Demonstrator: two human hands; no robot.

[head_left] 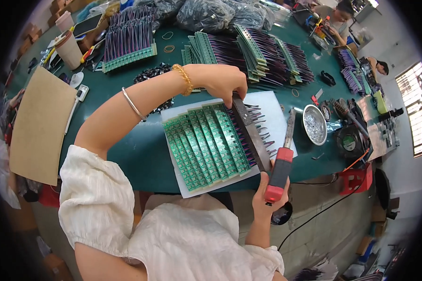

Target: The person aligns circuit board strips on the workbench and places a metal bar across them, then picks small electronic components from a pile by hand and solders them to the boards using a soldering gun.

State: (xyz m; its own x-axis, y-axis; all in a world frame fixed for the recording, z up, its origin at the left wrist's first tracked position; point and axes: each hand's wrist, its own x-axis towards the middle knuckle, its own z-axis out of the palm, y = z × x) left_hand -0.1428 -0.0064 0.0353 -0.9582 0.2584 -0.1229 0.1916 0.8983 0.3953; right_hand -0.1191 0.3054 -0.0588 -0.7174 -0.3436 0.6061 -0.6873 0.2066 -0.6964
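On a white foam sheet [275, 102] lie several rows of green circuit boards [201, 145], side by side, with dark and purple wires [262, 122] fanning from their right side. A dark flat metal bar [250, 132] lies across those wires. My left hand [226, 85] reaches over from the left, its fingers closed on the bar's far end. At the near end my right hand [268, 196] grips a tool with a red-and-black handle [280, 173] and narrow grey metal front; its thumb is against the bar. The tool hides part of my right fingers.
Bundles of wired boards [129, 42] [253, 54] stand at the back, before grey plastic bags [204, 16]. A metal bowl [314, 124] and a black fan [350, 140] are at right. Cardboard [41, 126] juts at left. Behind is a cup [68, 49]; people [335, 23] sit far right.
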